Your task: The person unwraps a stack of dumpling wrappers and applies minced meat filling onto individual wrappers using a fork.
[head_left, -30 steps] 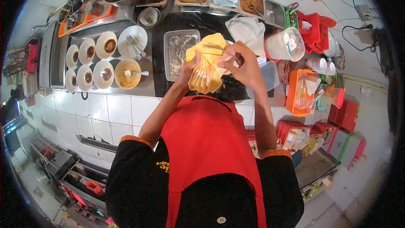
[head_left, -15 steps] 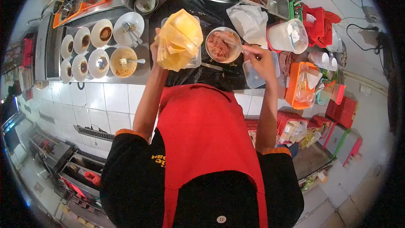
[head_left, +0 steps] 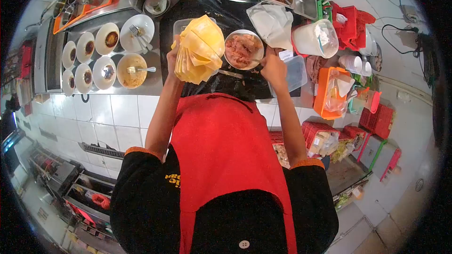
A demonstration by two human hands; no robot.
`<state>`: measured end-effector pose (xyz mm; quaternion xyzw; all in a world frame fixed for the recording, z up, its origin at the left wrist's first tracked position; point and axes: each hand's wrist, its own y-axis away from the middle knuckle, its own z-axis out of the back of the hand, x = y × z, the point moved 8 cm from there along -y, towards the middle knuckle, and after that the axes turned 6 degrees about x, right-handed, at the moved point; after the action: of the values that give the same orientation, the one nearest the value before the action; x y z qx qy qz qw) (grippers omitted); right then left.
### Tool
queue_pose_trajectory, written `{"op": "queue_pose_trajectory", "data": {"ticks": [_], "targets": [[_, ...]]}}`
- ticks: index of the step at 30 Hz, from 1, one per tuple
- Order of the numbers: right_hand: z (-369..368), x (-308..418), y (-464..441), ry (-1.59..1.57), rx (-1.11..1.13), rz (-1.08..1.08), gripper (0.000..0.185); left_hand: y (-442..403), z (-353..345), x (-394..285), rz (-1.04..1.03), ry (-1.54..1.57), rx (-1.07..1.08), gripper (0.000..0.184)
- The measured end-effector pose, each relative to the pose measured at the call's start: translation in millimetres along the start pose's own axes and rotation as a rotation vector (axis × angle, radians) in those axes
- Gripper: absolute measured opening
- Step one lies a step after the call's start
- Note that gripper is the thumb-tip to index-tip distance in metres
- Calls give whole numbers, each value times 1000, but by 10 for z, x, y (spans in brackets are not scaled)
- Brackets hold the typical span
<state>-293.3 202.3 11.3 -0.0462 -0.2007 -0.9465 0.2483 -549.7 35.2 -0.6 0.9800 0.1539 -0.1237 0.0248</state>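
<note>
1. At the far left, six bowls (head_left: 99, 40) of dark sauce stand in two rows of three on a steel surface.
2. Right of them, a white plate (head_left: 143, 22) carries several pieces of cutlery (head_left: 142, 42). Nearer the person, below the plate, a bowl of yellowish mixture has a fork (head_left: 146, 69) lying across it.
3. The left hand (head_left: 172, 61) holds a stack of yellow sheets (head_left: 202, 47) up in front of the person — its grip pinches them along their left side, and they fan out in loose folds to the right.
4. Behind the sheets, mostly hidden by them, a clear tray (head_left: 178, 27) rests on the dark table (head_left: 212, 7).
5. A narrow flat strip (head_left: 230, 74) lies on the table, between the sheets and the right hand.
6. Just right of the sheets, apart from them, stands a white bowl (head_left: 244, 31) of pink mince (head_left: 240, 47).
7. The right hand (head_left: 274, 68) is at the bowl's lower right, its grip pinching a small tool (head_left: 257, 61) whose end reaches the mince — the handle is largely hidden.
8. Beyond that hand lies white paper (head_left: 272, 23); beside it, a clear lid (head_left: 295, 73).
9. Further right stand a tub (head_left: 301, 42) of white powder and an orange bin (head_left: 322, 84).
</note>
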Motion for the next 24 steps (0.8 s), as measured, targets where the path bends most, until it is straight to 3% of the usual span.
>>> {"op": "queue_pose_trajectory", "data": {"ticks": [11, 13, 15, 16, 18, 22, 24], "targets": [[0, -96, 6, 64, 127, 97, 17, 49, 47, 68, 78, -91, -86, 51], [197, -193, 64, -249, 133, 163, 18, 94, -19, 85, 120, -141, -232, 56], [430, -118, 57, -548, 129, 460, 28, 123, 176, 17, 89, -341, -361, 60], [597, 17, 127, -552, 130, 475, 28, 90, 23, 133, 155, -218, -259, 61], [882, 225, 313, -902, 388, 287, 29, 40, -221, 280, 229, -93, -147, 61], [1064, 766, 519, -1030, 368, 420, 25, -27, -396, 409, 229, -132, -111, 61], [1013, 1003, 535, -1240, 201, 482, 19, -46, -406, 442, 225, -151, -123, 61]]}}
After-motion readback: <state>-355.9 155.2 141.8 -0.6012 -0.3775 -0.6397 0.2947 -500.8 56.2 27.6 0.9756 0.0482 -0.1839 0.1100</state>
